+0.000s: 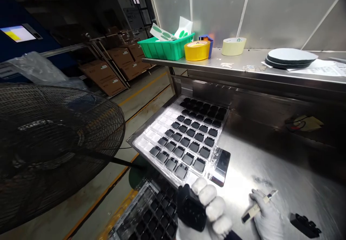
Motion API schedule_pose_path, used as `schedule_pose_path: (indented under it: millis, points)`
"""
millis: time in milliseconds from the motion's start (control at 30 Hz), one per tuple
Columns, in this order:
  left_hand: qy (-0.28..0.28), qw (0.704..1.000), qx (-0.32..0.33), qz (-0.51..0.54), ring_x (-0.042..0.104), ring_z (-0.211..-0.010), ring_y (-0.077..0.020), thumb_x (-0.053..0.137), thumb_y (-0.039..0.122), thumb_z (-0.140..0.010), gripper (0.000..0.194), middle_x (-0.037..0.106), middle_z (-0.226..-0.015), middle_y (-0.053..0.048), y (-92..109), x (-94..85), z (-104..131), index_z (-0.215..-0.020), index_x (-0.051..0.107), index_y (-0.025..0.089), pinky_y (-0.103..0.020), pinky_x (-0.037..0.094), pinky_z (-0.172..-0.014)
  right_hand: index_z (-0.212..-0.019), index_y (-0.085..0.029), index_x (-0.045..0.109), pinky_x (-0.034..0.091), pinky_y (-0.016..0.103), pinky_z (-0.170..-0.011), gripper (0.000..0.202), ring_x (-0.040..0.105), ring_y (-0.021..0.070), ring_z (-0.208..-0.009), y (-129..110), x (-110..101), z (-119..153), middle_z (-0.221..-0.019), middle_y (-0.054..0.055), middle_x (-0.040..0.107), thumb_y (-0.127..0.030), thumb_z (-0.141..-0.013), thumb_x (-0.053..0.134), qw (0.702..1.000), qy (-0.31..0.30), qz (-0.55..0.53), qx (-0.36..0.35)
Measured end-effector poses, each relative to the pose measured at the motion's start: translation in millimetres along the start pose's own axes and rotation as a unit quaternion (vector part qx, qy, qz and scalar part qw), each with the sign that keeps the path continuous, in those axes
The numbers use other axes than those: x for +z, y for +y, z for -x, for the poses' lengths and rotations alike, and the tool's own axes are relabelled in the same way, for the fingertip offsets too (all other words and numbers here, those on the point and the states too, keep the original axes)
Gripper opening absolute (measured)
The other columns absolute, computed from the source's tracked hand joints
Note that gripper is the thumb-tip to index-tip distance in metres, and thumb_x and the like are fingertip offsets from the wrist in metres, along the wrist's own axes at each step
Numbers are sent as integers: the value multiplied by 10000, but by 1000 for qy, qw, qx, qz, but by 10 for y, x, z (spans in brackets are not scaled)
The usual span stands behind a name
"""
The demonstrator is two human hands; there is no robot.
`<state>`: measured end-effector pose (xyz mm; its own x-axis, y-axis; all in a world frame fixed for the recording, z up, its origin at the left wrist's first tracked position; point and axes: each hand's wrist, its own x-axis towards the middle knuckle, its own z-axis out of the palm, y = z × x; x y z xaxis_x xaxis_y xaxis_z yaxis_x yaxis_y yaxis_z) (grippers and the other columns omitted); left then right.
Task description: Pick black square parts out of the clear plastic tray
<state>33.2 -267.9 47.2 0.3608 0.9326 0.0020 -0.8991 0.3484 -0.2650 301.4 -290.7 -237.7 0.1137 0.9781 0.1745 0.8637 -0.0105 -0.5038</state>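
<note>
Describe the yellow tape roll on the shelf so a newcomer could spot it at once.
Start at the steel shelf above the workbench. Near its left end sits a green bin; the yellow tape roll lies flat right beside it. Its glossy amber-yellow colour sets it apart from the pale cream roll further right.

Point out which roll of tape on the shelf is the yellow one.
The yellow tape roll, left of the pair, sits against the green bin. The other roll, further right, is pale cream.

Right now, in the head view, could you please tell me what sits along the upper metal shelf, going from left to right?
Green bin → yellow tape roll → blue holder → cream tape roll → stack of dark round discs → printed paper sheets.
</note>
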Motion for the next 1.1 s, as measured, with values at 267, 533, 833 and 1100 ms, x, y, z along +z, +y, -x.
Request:
schedule_pose_path:
  millis: [267,533,833,1100]
  points:
    - [-51,997,-30,50,198,-409,-70,644,192,-842,201,409,-560,78,-37,54,-118,-655,574,209,-229,287,-432,-960,-216,762,559,628,-982,414,674,387,-1162,-44,-34,2,-1174,134,760,-464,-953,430,1000,-1,-30,3]
    - [13,975,-37,-219,207,-272,-20,721,652,-760,486,403,-520,114,149,-162,-39,-727,480,232,-167,234,-286,-967,-211,762,562,637,-972,419,670,388,-1169,-72,-7,18,-1178,135,758,-423,-962,401,1000,12,-19,3]
    - [363,527,5,-768,679,-787,-187,758,100,-656,337,719,-820,-23,1229,-637,-66,-982,693,151,-295,536,-752,-985,-201,762,565,569,-1008,375,687,339,-1151,17,81,4,-1176,132,764,-334,-971,412,999,6,9,-30]
    - [382,218,-47,-897,658,-823,-209,650,225,-872,140,730,-840,-55,1231,-755,-194,-766,712,157,-418,495,-882,-1011,-192,747,567,568,-1002,324,678,346,-1162,67,114,27,-1187,139,758,-276,-956,439,998,8,31,-53]
